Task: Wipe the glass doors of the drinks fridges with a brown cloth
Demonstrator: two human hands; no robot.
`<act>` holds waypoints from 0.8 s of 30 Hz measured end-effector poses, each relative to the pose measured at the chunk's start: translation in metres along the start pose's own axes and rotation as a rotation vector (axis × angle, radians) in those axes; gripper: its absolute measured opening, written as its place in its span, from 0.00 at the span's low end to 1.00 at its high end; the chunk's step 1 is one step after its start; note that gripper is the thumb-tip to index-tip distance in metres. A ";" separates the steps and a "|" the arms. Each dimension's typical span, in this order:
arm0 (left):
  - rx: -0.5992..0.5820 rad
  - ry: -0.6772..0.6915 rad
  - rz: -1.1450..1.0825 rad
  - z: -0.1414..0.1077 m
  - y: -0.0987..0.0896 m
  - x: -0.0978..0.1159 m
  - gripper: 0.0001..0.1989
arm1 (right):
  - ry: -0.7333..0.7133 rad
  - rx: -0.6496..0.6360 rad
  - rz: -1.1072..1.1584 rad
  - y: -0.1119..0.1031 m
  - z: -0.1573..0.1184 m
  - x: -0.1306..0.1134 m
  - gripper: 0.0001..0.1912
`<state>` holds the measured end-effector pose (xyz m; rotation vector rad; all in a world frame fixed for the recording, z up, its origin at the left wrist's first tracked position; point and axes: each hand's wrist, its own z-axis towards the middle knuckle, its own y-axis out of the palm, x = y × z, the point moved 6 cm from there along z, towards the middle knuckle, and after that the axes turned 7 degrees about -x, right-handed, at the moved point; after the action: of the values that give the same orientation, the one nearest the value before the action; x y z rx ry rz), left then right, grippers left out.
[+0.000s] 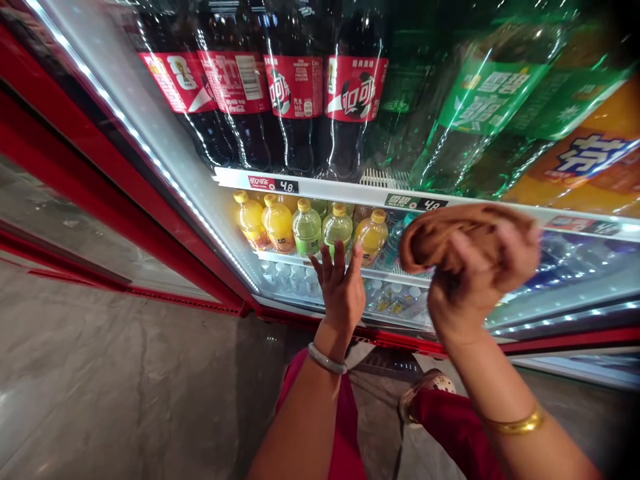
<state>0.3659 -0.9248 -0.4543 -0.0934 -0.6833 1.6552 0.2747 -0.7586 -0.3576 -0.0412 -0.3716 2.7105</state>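
A glass-fronted drinks fridge (165,167) fills the background, bottles (305,227) on its shelves. The right hand (470,287) bunches a brown cloth (450,237) against the glass; it looks soft, light, easily gripped anywhere. The left hand (343,287), fingers spread, rests flat on the door.

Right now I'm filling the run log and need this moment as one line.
left hand: open, flat on cooler glass door | right hand: pressing brown cloth to the glass | behind: juice bottles, cola bottles

A brown cloth (450,237), crumpled into a wad, is held up at right, near the fridge glass.
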 end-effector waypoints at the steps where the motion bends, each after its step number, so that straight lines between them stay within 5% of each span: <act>1: 0.005 -0.002 0.002 0.000 0.000 0.001 0.49 | -0.021 -0.055 0.003 0.006 -0.012 -0.008 0.31; 5: 0.061 0.003 0.031 0.001 -0.002 0.005 0.48 | -0.079 -0.436 0.036 0.019 -0.079 -0.019 0.26; 8: 0.042 -0.033 0.041 0.001 0.000 0.009 0.48 | 0.007 -0.333 0.009 -0.007 -0.079 0.005 0.29; 11: 0.014 -0.065 0.027 0.000 0.002 0.015 0.46 | 0.087 -0.097 -0.001 -0.031 -0.030 0.028 0.34; 15: 0.014 -0.062 -0.017 -0.001 0.003 0.026 0.45 | 0.074 -0.006 -0.011 -0.022 0.018 0.020 0.33; 20: -0.050 0.012 -0.031 0.000 0.006 0.041 0.45 | -0.015 -0.276 0.000 0.005 -0.042 -0.012 0.25; 22: -0.046 0.016 -0.028 0.001 0.006 0.044 0.46 | -0.001 -0.386 0.013 0.000 -0.070 -0.005 0.25; 24: -0.026 0.014 -0.013 0.001 0.006 0.046 0.46 | 0.039 -0.351 0.016 -0.019 -0.074 0.015 0.26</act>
<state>0.3497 -0.8827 -0.4418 -0.1190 -0.6934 1.6319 0.2746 -0.7178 -0.4238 -0.1954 -0.8323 2.6219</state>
